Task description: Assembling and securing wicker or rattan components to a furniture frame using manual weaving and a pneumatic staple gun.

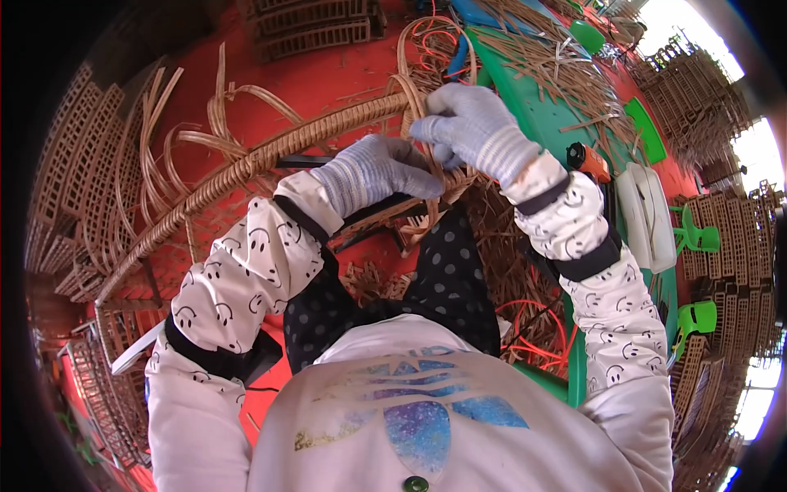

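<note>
A long curved frame edge (287,141), wrapped in brown wicker strips, runs from the lower left up to my hands. My right hand (475,127), in a grey-blue knit glove, is closed on a wicker strip (416,97) that loops over the end of the wrapped edge. Just left of it and lower, my gloved left hand (373,172) reaches along the inner side of the frame, its fingertips closed around the lower part of the same strip. Some fingers of both hands are hidden. Loose strip ends (220,102) stick up and curl along the wrapped edge.
A green table (541,107) to the right bears a pile of cut strips (566,61), an orange-and-black tool (589,162) and a white case (643,217). An orange hose (541,328) coils below. Stacked brown lattice pieces (78,156) line both sides; scraps litter the red floor (320,78).
</note>
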`<state>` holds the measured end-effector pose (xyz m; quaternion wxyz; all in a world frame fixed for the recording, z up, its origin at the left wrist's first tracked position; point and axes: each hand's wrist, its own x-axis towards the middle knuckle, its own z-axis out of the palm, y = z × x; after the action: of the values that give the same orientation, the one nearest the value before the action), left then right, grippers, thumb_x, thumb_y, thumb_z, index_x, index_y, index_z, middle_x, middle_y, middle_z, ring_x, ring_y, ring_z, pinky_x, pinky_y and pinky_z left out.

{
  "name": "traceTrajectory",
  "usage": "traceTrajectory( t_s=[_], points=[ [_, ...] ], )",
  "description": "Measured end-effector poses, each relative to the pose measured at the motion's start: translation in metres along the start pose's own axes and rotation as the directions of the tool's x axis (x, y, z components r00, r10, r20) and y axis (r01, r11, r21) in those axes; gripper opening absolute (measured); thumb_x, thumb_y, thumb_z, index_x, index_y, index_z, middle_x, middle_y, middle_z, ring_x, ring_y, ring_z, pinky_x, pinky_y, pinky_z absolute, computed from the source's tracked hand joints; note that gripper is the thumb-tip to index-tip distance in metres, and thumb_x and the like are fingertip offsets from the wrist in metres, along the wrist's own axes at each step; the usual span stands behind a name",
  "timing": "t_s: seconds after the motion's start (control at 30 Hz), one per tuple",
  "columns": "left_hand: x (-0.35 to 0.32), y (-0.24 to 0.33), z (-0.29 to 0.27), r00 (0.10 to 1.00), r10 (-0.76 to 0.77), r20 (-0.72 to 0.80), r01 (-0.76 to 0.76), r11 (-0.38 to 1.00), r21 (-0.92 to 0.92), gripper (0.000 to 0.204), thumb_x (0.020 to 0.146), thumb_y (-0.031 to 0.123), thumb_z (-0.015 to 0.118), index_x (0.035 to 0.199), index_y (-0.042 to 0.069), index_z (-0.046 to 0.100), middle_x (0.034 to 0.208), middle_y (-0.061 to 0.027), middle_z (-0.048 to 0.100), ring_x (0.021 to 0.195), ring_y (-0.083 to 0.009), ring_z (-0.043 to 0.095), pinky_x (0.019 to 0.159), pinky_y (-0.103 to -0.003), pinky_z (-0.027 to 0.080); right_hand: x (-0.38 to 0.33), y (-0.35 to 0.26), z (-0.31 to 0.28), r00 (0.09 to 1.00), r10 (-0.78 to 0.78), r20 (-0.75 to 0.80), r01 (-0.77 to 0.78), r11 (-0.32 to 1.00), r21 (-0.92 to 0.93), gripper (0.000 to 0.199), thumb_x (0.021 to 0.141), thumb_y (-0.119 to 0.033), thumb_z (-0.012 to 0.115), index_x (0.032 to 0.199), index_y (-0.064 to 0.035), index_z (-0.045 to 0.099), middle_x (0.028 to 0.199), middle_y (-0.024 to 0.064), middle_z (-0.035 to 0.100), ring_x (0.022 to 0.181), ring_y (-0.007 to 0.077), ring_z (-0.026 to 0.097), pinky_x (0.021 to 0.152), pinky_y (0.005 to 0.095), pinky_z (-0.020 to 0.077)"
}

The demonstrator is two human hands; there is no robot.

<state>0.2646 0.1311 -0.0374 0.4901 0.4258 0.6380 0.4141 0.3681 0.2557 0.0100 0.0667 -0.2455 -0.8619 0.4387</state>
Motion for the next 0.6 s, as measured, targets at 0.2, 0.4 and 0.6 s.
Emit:
traceTrajectory(
  t_s=[0.2,0.4,0.6],
  points=[
    [-0.017,0.007,0.008,0.998,0.029,-0.053,-0.029,1.000,0.008,0.024,0.076,0.013,0.067,0.093,-0.002,0.061,0.082,-0.0035,0.064,0.075,-0.0089,0.058,0.069,-0.026,0.047,-0.050,0.026,-0.001,0.557,-0.821,-0.124,0.728,0.555,-0.404,0.017,0.070,-0.013,0.065,0.086,-0.0103,0.059,0.084,0.0077,0.057,0.078,0.0263,0.058,0.068,0.0354,0.0480],
    [-0.033,0.005,0.011,0.845,0.535,0.007,-0.374,0.581,0.723,0.035,0.070,0.010,0.064,0.103,-0.001,0.056,0.087,-0.0170,0.059,0.078,-0.0312,0.059,0.073,-0.033,0.047,-0.046,0.046,0.009,0.600,-0.799,0.040,0.705,0.504,-0.499,0.037,0.060,-0.012,0.068,0.094,-0.0120,0.057,0.100,0.0051,0.057,0.097,0.0276,0.054,0.089,0.0400,0.0404],
    [-0.027,-0.003,0.014,0.812,0.558,-0.173,-0.415,0.760,0.501,0.020,0.080,0.014,0.062,0.092,-0.003,0.060,0.083,-0.0136,0.060,0.078,-0.0207,0.061,0.068,-0.028,0.048,-0.044,0.049,0.014,0.622,-0.776,-0.102,0.642,0.580,-0.501,0.052,0.057,-0.026,0.074,0.102,-0.0129,0.054,0.095,0.0064,0.060,0.098,0.0268,0.055,0.089,0.0397,0.0400]
  ],
)
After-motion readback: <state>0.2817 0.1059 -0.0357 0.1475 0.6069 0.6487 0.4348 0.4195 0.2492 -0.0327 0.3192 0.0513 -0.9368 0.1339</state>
